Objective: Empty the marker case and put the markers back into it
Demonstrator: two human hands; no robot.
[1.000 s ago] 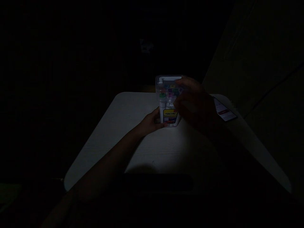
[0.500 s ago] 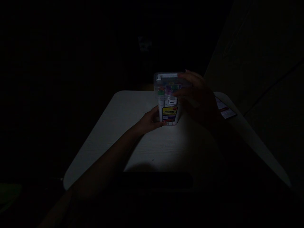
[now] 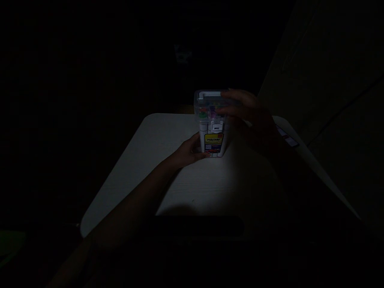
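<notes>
A clear plastic box of markers [image 3: 214, 141] stands upright on the table, with a yellow and dark label on its front and colored caps showing through the lid [image 3: 201, 107]. My left hand [image 3: 189, 151] is wrapped round its lower left side, thumb across the bottom front. My right hand [image 3: 250, 116] is at the lid's right side, fingers apart and reaching over its top and front, just above the white latch [image 3: 217, 126]. Shadow hides much of this hand, and I cannot tell how firmly it touches. The lid sits on the box.
The white table [image 3: 144, 160] has rounded corners. A dark flat item with a pale printed face [image 3: 288, 138] lies at its right edge. A wall [image 3: 336, 88] rises at the right. Something green [image 3: 12, 244] shows at lower left. The surroundings are very dark.
My right hand's fingers have shifted slightly left and up over the lid. The left hand keeps its hold, and the box stays in place. The picture is a little darker.
</notes>
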